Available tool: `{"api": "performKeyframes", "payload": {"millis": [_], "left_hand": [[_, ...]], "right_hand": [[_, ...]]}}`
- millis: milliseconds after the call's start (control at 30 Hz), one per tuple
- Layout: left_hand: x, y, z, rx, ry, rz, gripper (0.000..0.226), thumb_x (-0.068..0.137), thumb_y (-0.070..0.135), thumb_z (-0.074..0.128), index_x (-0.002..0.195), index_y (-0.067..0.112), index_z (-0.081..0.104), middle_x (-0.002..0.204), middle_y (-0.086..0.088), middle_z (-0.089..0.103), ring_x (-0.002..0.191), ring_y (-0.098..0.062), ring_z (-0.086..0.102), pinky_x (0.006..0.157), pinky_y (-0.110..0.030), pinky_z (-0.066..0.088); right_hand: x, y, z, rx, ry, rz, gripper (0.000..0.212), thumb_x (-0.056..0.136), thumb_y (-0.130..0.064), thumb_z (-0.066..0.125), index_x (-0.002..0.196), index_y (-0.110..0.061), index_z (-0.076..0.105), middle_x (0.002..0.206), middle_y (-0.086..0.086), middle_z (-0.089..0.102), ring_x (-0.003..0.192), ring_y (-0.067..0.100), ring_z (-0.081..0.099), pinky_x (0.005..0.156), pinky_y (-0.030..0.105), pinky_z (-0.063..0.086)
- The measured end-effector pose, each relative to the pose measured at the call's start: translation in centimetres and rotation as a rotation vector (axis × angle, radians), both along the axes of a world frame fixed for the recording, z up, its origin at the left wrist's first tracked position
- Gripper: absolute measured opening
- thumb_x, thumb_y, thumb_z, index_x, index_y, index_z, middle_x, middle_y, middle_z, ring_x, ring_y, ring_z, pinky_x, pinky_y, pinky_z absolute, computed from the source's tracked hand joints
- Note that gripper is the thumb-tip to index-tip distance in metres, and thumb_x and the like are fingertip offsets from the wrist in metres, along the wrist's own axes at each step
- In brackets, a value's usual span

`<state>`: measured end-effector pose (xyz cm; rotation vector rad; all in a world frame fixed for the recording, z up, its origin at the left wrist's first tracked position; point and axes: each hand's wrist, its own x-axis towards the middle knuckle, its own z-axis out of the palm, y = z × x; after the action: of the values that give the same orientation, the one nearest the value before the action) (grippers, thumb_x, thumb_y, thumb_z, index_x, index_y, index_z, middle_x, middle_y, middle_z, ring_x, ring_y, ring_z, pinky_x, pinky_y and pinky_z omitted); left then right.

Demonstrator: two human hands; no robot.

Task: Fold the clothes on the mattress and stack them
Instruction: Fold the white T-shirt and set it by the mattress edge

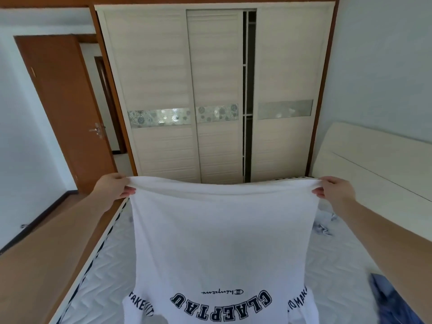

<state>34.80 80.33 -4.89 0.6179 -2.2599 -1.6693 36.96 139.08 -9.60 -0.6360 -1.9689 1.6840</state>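
Note:
A white T-shirt [222,242] with dark blue lettering hangs upside down in front of me, spread wide over the white quilted mattress [109,265]. My left hand [114,190] pinches its hem at the left corner. At the right corner of the hem my right hand [334,190] pinches it the same way. The shirt's lower part runs out of the frame at the bottom. A blue garment [392,300] lies on the mattress at the lower right. A small crumpled pale piece of cloth [323,229] sits on the mattress behind the shirt's right edge.
A white headboard [374,164] stands at the right. Straight ahead is a cream wardrobe [210,94] with sliding doors, one gap open. A brown door [67,118] stands open at the left, beside the wooden floor [39,265] along the bed.

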Motion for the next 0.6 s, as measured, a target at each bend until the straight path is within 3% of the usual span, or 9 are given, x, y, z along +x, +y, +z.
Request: {"api": "performKeyframes", "payload": {"millis": [100, 167, 233, 367, 500, 600], "left_hand": [[-2.2, -0.4, -1.1, -0.029, -0.034, -0.006, 0.031, 0.098, 0.011, 0.054, 0.129, 0.005, 0.056, 0.092, -0.01, 0.07, 0.073, -0.02, 0.072, 0.06, -0.025, 0.057], [-4.1, -0.9, -2.3, -0.048, -0.051, -0.016, 0.03, 0.097, 0.012, 0.054, 0.126, 0.006, 0.059, 0.088, -0.008, 0.071, 0.082, -0.026, 0.07, 0.078, -0.033, 0.053], [-5.9, -1.2, -3.1, -0.039, -0.06, -0.017, 0.026, 0.098, 0.011, 0.054, 0.122, 0.008, 0.063, 0.088, -0.008, 0.072, 0.085, -0.029, 0.068, 0.083, -0.037, 0.05], [-9.5, -1.3, -3.3, 0.049, -0.019, 0.014, 0.025, 0.097, -0.001, 0.049, 0.11, 0.009, 0.067, 0.105, -0.012, 0.067, 0.08, -0.019, 0.071, 0.078, -0.029, 0.055], [-12.4, -1.0, -1.8, 0.092, 0.08, 0.06, 0.032, 0.096, -0.004, 0.047, 0.091, 0.019, 0.069, 0.102, -0.007, 0.065, 0.086, -0.015, 0.066, 0.078, -0.027, 0.055], [-13.4, -0.9, -0.6, 0.071, 0.188, 0.107, 0.036, 0.096, 0.0, 0.047, 0.088, 0.026, 0.07, 0.1, 0.001, 0.065, 0.09, -0.015, 0.065, 0.075, -0.025, 0.054]], "right_hand": [[-2.0, -0.6, -0.8, 0.006, -0.036, 0.027, 0.019, 0.098, -0.01, 0.048, 0.1, -0.013, 0.067, 0.069, 0.006, 0.069, 0.069, 0.02, 0.068, 0.076, 0.029, 0.056], [-3.4, -0.7, -1.3, -0.012, -0.04, 0.039, 0.02, 0.097, -0.007, 0.048, 0.099, -0.011, 0.068, 0.071, 0.008, 0.07, 0.07, 0.02, 0.068, 0.073, 0.025, 0.056], [-5.2, -0.7, -1.6, -0.027, -0.049, 0.051, 0.022, 0.096, -0.005, 0.048, 0.099, -0.01, 0.069, 0.076, 0.01, 0.071, 0.073, 0.019, 0.068, 0.07, 0.021, 0.056], [-8.9, -1.2, -1.2, -0.052, -0.006, 0.105, 0.022, 0.097, -0.003, 0.048, 0.109, -0.003, 0.067, 0.089, 0.014, 0.07, 0.085, 0.024, 0.068, 0.09, 0.032, 0.054], [-12.3, -2.0, 0.5, -0.135, 0.064, 0.157, 0.019, 0.099, -0.012, 0.05, 0.113, -0.004, 0.061, 0.093, 0.009, 0.067, 0.098, 0.023, 0.064, 0.096, 0.032, 0.049], [-14.0, -2.2, 2.0, -0.203, 0.133, 0.174, 0.025, 0.099, -0.015, 0.052, 0.12, -0.002, 0.057, 0.095, 0.008, 0.065, 0.097, 0.023, 0.063, 0.093, 0.032, 0.049]]}}
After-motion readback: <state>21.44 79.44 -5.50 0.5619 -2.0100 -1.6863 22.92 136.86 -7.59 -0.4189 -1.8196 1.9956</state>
